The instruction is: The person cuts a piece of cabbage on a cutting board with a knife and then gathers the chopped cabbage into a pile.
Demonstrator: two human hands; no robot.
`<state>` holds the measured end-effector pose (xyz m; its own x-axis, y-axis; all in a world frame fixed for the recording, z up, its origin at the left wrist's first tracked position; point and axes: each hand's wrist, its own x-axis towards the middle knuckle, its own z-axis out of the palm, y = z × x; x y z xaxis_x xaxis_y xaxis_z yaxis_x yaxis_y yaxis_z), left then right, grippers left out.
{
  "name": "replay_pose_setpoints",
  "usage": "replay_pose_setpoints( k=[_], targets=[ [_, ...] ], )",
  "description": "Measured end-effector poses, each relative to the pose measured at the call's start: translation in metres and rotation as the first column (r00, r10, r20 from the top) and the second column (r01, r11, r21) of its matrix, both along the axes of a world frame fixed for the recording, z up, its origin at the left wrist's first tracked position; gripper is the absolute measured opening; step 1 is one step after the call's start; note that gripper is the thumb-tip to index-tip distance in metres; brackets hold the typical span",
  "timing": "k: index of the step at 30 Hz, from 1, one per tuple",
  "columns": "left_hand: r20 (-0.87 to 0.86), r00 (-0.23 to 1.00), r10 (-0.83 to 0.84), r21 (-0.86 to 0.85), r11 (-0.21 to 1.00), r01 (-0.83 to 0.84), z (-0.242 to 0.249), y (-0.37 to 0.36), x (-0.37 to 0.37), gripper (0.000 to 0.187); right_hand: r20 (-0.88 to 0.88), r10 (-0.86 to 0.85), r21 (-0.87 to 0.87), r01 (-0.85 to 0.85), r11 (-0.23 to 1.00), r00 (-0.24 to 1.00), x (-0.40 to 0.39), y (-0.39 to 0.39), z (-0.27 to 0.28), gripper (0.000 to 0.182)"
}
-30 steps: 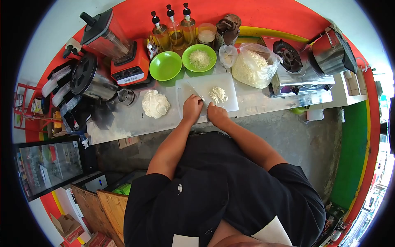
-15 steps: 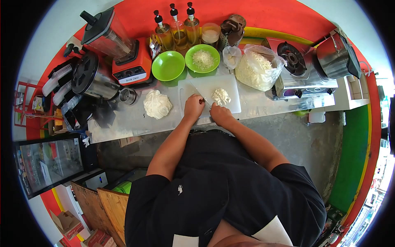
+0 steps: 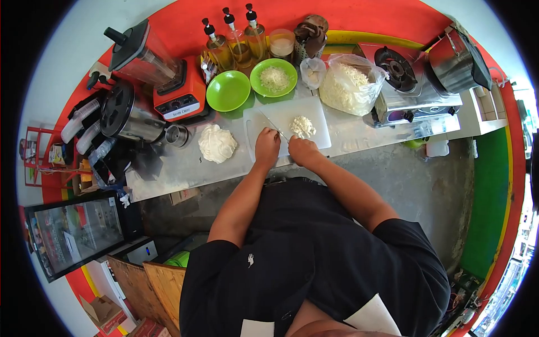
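A white cutting board [image 3: 314, 109] lies on the metal counter, with a small pile of chopped pale pieces [image 3: 302, 127] on its right half. My right hand [image 3: 303, 150] is closed round the handle of a knife [image 3: 274, 124], whose blade slants up and left across the board. Left of the blade, my left hand [image 3: 268, 146] is at the board's lower part with its fingers curled together; what they hold is too small to make out. To the left of the board sits a white crumpled mound [image 3: 217, 144]. Behind it stand a bare green plate [image 3: 228, 91] and a green plate with pale shreds [image 3: 274, 77].
A plastic bag of pale pieces [image 3: 351, 87] and a gas stove [image 3: 418, 104] are at the right, with a steel pot [image 3: 453, 64]. Pump bottles [image 3: 241, 53] line the back. A red blender [image 3: 179, 90] and a steel container [image 3: 132, 115] stand left.
The view has shifted slightly. Both hands remain close together at the board, and the knife blade now shows more clearly between them.
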<state>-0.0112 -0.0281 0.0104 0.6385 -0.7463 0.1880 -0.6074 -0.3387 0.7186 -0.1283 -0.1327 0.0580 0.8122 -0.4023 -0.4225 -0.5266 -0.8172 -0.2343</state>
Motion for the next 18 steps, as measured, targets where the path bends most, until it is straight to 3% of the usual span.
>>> replay_pose_setpoints(
  k=[3,5,9,15,17,18],
  targets=[
    [0.097,0.995,0.010,-0.018,1.000,-0.009,-0.001,0.000,-0.002,0.009,-0.056,0.049,-0.028,-0.051,0.998,0.997,-0.006,0.008,0.008,0.016],
    [0.076,0.997,0.031,-0.013,0.999,-0.030,0.001,0.000,-0.004,0.009,0.003,-0.066,0.035,0.066,0.997,0.998,-0.008,0.013,0.001,0.018],
    [0.089,0.995,0.054,-0.019,0.998,-0.052,-0.001,0.001,-0.007,0.009,0.022,-0.071,0.027,0.071,0.997,0.997,-0.008,0.010,0.001,0.017],
    [0.094,0.994,0.060,-0.010,0.998,-0.060,-0.003,0.003,-0.009,0.011,-0.033,0.023,-0.025,-0.023,0.999,0.999,-0.008,0.015,0.007,0.014],
    [0.094,0.993,0.066,-0.013,0.998,-0.065,-0.003,0.005,-0.009,0.011,0.020,-0.168,0.082,0.166,0.983,0.986,-0.008,0.022,0.002,0.017],
    [0.096,0.993,0.073,-0.018,0.997,-0.071,-0.002,0.005,-0.010,0.011,0.016,-0.168,0.083,0.166,0.983,0.986,-0.009,0.023,0.001,0.017]
  ],
)
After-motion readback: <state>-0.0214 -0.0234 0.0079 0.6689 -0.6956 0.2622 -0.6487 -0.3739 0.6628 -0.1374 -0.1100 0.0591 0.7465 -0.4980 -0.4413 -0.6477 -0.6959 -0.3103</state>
